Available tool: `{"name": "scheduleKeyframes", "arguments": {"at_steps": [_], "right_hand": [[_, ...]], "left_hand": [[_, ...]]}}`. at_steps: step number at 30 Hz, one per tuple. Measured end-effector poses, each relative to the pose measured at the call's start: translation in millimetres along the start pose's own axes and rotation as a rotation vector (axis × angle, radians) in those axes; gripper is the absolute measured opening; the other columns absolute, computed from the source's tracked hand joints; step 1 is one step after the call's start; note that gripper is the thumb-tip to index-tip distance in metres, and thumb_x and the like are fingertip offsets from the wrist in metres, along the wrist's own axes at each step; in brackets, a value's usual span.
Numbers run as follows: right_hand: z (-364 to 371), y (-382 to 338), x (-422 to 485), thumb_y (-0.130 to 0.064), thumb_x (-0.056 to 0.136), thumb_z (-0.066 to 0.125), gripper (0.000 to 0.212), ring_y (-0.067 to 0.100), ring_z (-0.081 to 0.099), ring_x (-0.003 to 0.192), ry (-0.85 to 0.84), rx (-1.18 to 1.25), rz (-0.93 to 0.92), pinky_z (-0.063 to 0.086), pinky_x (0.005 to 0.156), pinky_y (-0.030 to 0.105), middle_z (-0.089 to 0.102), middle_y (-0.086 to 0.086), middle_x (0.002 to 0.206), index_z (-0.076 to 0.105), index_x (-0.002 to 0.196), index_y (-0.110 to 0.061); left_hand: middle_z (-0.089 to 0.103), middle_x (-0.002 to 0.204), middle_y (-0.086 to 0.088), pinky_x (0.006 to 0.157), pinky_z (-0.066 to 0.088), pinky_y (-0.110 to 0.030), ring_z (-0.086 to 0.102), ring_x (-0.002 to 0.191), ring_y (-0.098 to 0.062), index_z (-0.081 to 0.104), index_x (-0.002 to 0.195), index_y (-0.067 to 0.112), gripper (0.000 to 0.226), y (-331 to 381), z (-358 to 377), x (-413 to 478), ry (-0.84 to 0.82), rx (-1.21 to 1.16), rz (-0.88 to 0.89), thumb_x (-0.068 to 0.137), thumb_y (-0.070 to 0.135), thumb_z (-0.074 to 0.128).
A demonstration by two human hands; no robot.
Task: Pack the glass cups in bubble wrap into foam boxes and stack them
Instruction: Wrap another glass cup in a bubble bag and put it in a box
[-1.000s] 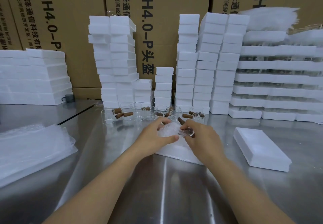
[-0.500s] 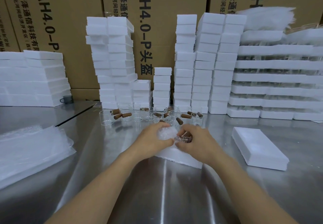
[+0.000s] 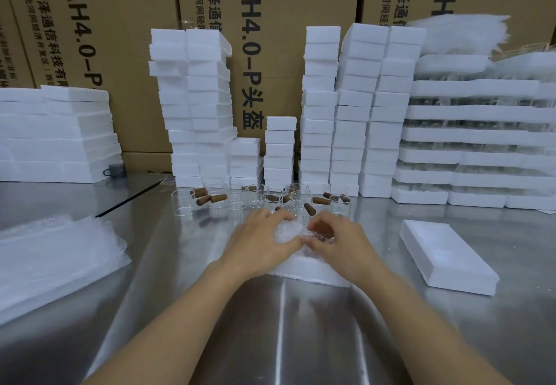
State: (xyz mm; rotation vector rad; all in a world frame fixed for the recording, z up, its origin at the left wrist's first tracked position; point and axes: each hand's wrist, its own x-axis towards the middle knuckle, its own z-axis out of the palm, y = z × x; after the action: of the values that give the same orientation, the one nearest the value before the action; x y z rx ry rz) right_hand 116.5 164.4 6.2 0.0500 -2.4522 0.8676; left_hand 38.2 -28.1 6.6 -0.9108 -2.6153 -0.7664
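A glass cup in bubble wrap (image 3: 289, 232) sits between both hands, over a white foam box (image 3: 307, 270) on the steel table. My left hand (image 3: 258, 240) grips the bundle from the left, thumb across its front. My right hand (image 3: 334, 241) holds its right side with curled fingers. The cup itself is mostly hidden by wrap and fingers. Behind the hands stand several bare glass cups (image 3: 183, 202) with brown wooden handles (image 3: 309, 208).
A foam lid (image 3: 445, 255) lies to the right. A pile of bubble wrap sheets (image 3: 51, 261) lies at the left. Tall stacks of foam boxes (image 3: 195, 108) and foam trays (image 3: 481, 144) line the back, before cardboard cartons (image 3: 120, 38).
Both hands have lowered the wrapped bundle slightly towards the foam box and closed tighter round it; my right hand's fingers have curled further over its right end.
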Motion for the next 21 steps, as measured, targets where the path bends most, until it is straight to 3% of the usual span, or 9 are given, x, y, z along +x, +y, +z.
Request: {"name": "scheduleKeyframes", "arguments": {"at_steps": [5,8,13,16,21], "right_hand": [[-7.0,-1.9,-0.3,-0.025,0.085,0.082,0.014,0.002,0.070,0.083,0.038,0.088,0.025,0.051,0.078,0.018,0.074,-0.014,0.082,0.070,0.083,-0.030],[-10.3,0.6,1.2,-0.014,0.090,0.076,0.026,-0.002,0.068,0.078,0.078,0.060,0.037,0.046,0.074,0.010,0.072,-0.018,0.075,0.069,0.075,-0.033],[-19.2,6.4,3.4,-0.014,0.090,0.080,0.029,-0.008,0.064,0.072,0.110,0.097,0.079,0.044,0.067,0.004,0.071,-0.025,0.073,0.070,0.071,-0.034],[-22.1,9.7,3.5,-0.017,0.091,0.079,0.025,-0.007,0.064,0.073,0.105,0.068,0.109,0.044,0.066,0.005,0.071,-0.016,0.070,0.071,0.072,-0.031],[-19.3,10.3,4.2,-0.022,0.099,0.070,0.019,0.000,0.063,0.075,0.033,-0.033,0.118,0.042,0.064,0.007,0.071,-0.011,0.081,0.068,0.081,-0.028]], "left_hand": [[0.049,0.134,0.026,0.106,0.045,-0.035,0.045,0.135,-0.004,0.048,0.143,0.059,0.052,-0.1,0.3,-3.0,0.006,-0.042,0.098,0.094,0.077,0.049],[0.052,0.135,0.027,0.104,0.048,-0.039,0.051,0.131,-0.005,0.051,0.140,0.058,0.049,2.0,-0.2,-4.5,-0.020,-0.022,0.111,0.094,0.073,0.044],[0.054,0.140,0.021,0.106,0.047,-0.042,0.053,0.132,-0.009,0.052,0.138,0.054,0.046,2.5,0.7,-4.3,-0.020,0.005,0.097,0.095,0.071,0.044],[0.056,0.139,0.020,0.100,0.045,-0.039,0.053,0.131,-0.011,0.052,0.137,0.052,0.051,3.1,2.5,-4.2,-0.012,0.040,0.083,0.095,0.077,0.040],[0.059,0.128,0.019,0.091,0.041,-0.038,0.054,0.123,-0.010,0.055,0.130,0.051,0.055,8.4,7.5,-4.2,0.033,0.049,0.040,0.094,0.086,0.034]]}}
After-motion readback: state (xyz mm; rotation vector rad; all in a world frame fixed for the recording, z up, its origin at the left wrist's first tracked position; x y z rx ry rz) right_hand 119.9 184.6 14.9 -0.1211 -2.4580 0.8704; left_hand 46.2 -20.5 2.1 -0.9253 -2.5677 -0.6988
